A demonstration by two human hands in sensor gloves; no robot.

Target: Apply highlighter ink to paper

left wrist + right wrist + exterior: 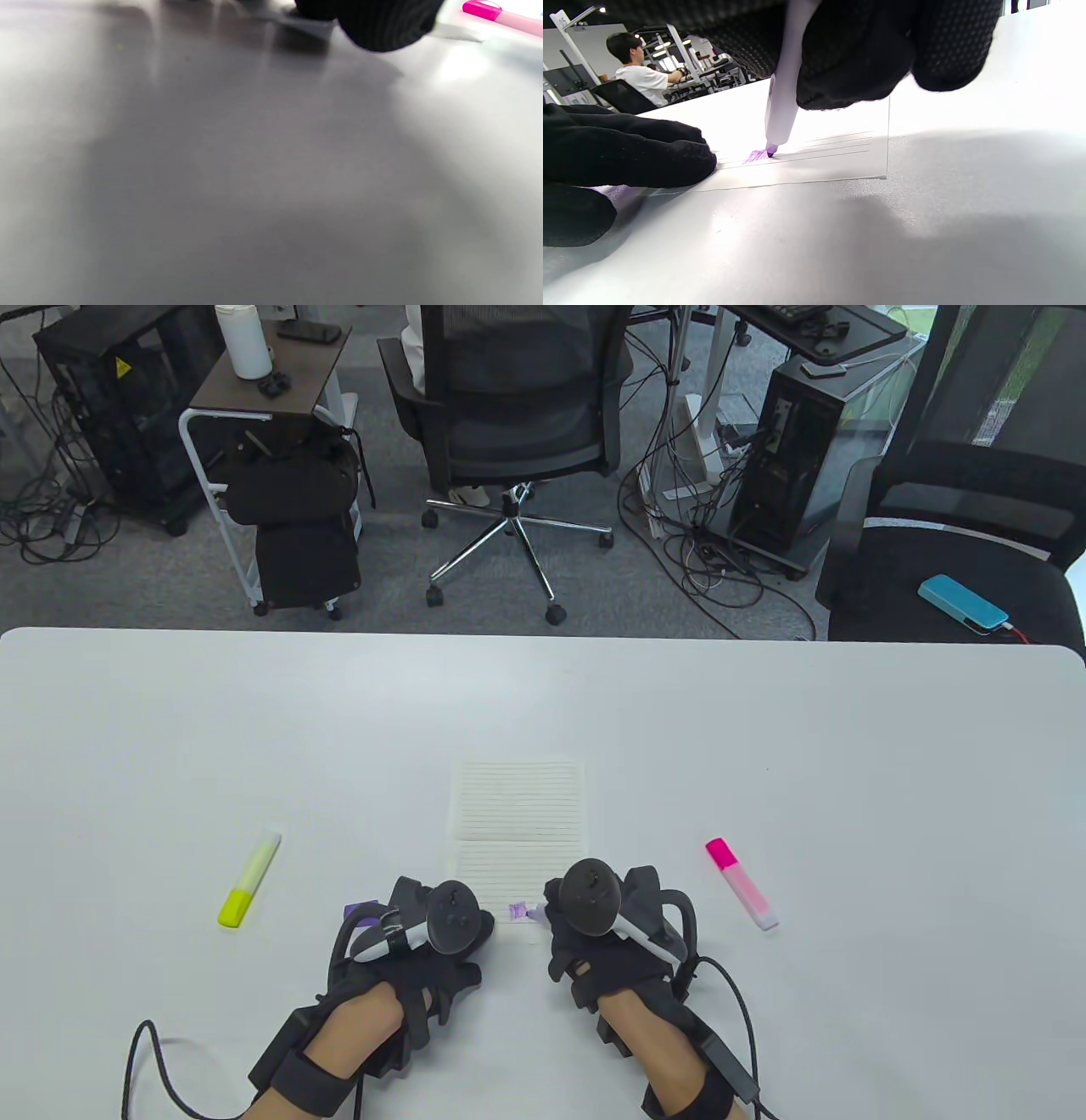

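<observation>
Right hand [607, 937]: curled round pale purple highlighter [782, 97], tip touching lined white paper sheet [519, 814] at near edge, beside purple mark [756, 156]. Left hand [424, 942]: fingers resting at sheet's near-left corner, probably to steady it; grip indeterminate. Purple cap [365, 913] under it.

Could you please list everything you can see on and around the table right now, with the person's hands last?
Lined paper: one, white, middle of the white table.
Purple highlighter: one, tip on the paper's near edge, beside a small purple mark.
Purple cap: one, under the left hand.
Yellow highlighter: one, capped, left of the paper.
Pink highlighter: one, capped, right of the paper.
Office chair: one, black, beyond the table.
Left hand: black glove, resting by the paper's near left corner.
Right hand: black glove, gripping the purple highlighter.
</observation>
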